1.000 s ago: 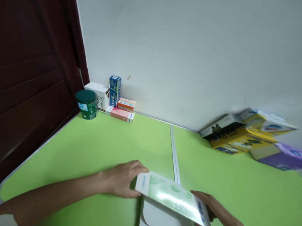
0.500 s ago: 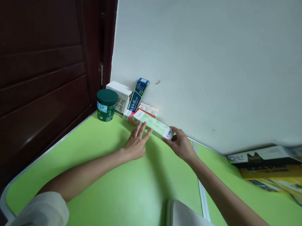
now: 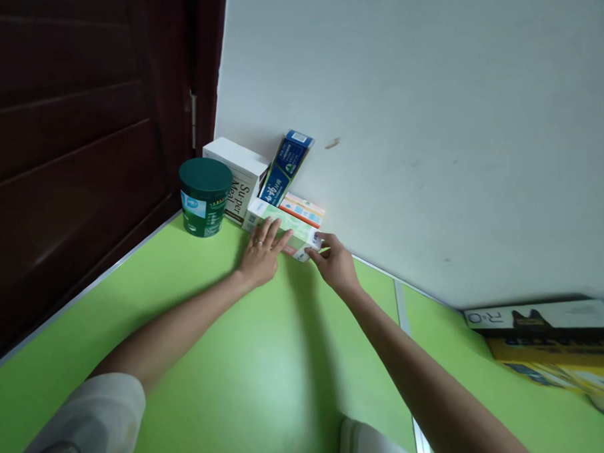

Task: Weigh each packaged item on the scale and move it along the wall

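A long white and light-green carton [image 3: 289,222] lies against the wall, apparently on top of a lower box, of which only a pinkish strip shows. My right hand [image 3: 336,262] pinches its right end between thumb and fingers. With fingers spread, my left hand [image 3: 260,257] rests against its front side. Behind it, a blue toothpaste box [image 3: 283,166] leans tilted on the wall, beside a small orange and white box [image 3: 304,208]. A white "Su-per Meal" box [image 3: 242,172] and a green lidded tub [image 3: 205,197] stand to the left.
A dark wooden door [image 3: 67,130] borders the light-green tabletop [image 3: 228,376] on the left. Yellow and black packaging [image 3: 557,349] lies along the wall at right. A pale, rounded object [image 3: 374,444] sits at the bottom edge, partly out of view.
The light-green carton has moved left and back, its left end now near the white box and covering the small box there. Both hands moved with it; the view shifted slightly.
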Action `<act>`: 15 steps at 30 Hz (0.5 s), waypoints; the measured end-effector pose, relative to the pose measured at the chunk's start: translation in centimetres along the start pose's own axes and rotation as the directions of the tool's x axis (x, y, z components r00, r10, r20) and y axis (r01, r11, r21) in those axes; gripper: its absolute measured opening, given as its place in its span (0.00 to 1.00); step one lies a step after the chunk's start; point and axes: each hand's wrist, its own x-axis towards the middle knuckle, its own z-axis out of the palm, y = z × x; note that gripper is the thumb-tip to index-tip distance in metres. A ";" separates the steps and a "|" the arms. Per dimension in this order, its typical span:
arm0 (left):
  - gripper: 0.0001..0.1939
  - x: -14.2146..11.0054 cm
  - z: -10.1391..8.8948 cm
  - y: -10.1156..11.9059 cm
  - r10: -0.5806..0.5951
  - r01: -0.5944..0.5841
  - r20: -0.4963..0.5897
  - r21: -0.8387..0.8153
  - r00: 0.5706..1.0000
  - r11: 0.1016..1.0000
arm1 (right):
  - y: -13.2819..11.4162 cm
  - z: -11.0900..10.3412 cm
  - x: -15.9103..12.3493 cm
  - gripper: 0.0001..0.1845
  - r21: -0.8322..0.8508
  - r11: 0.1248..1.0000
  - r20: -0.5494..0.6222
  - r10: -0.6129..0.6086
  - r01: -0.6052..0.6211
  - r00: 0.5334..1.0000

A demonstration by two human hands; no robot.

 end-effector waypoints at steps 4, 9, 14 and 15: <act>0.38 0.2 0.4 -0.1 0.007 -0.007 -0.015 0.031 1.000 0.999 | 0.0 -0.3 0.2 0.24 -0.097 0.995 0.046 0.023 -0.019 0.999; 0.37 0.5 -0.5 0.4 -0.022 0.021 0.016 0.082 1.000 0.996 | -1.1 0.0 -0.1 0.26 -0.171 0.984 0.071 0.064 -0.051 0.995; 0.39 -0.7 -3.0 2.3 -0.101 0.090 0.093 0.113 0.991 0.989 | -3.0 -0.8 -3.2 0.37 -0.243 0.970 0.123 0.043 -0.012 0.992; 0.39 -1.4 -3.5 2.9 -0.074 0.062 0.111 0.108 0.991 0.992 | -3.2 -1.3 -4.4 0.38 -0.245 0.969 0.135 0.021 0.013 0.991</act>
